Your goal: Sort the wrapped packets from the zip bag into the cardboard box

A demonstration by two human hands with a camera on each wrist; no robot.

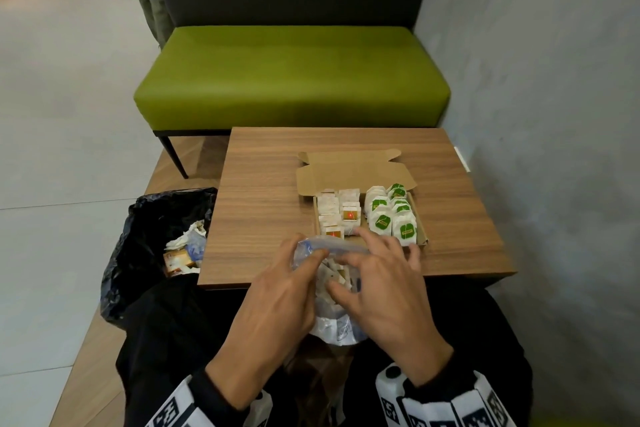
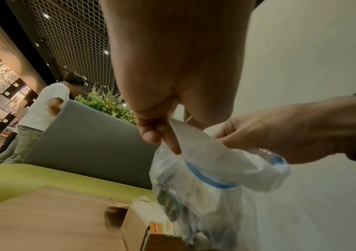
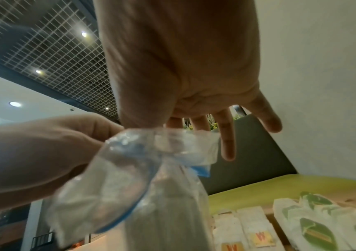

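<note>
Worktop: brown wood-grain worktop [image 1: 263, 191], carrying the box.
Box: open brown cardboard box [image 1: 349, 170], orange-marked white packets [image 1: 349, 213] in its left rows, green-labelled white packets [image 1: 382, 222] in its right.
Bag: clear plastic zip bag with blue seal [image 1: 332, 288], held at the near edge just short of the box, packets inside.
Left grip: left hand [image 1: 273, 302] pinching the bag mouth.
Right grip: right hand [image 1: 384, 291], thumb at the bag mouth, fingers spread above.
Risk: slack film could slip, spilling packets.
</note>
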